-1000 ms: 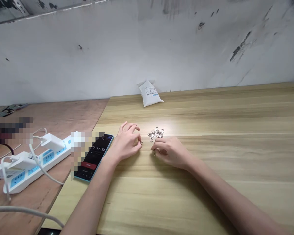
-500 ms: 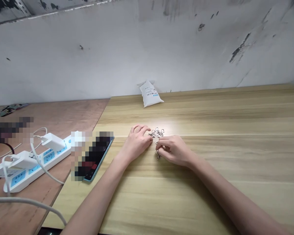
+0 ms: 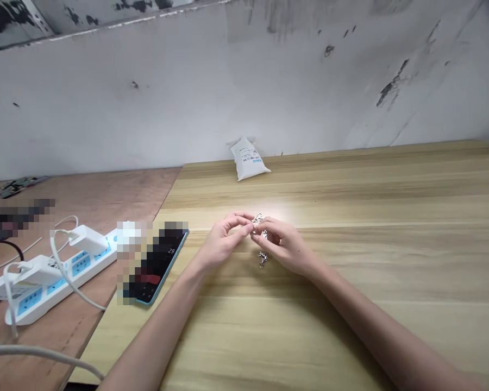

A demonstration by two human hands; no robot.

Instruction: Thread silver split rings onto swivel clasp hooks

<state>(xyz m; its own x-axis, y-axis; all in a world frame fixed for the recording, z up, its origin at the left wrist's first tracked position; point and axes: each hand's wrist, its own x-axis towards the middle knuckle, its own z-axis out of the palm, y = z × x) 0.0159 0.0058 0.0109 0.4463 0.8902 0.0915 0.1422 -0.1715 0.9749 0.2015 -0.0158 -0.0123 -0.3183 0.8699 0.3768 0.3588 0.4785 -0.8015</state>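
My left hand [image 3: 224, 239] and my right hand [image 3: 288, 245] meet above the wooden tabletop, fingertips close together. Between their pinched thumbs and forefingers is a small silver metal clasp [image 3: 253, 231], mostly covered by the fingers. Just behind the fingertips lies a little pile of silver clasps and rings [image 3: 258, 218], partly hidden by both hands. A second small cluster of silver clasps [image 3: 263, 259] rests on the table below my right thumb. The exact shape of the held piece is too small to make out.
A white labelled packet [image 3: 249, 160] lies near the wall. To the left is a phone [image 3: 161, 266] with a blue edge. Beyond it, a white power strip [image 3: 67, 279] with plugged-in chargers and loose cables [image 3: 71, 282] sits on a brown board [image 3: 146, 182].
My left hand has moved from beside the pile to join the right, its fingers now pinching. My right hand has lifted slightly from the lower cluster toward the left fingertips.
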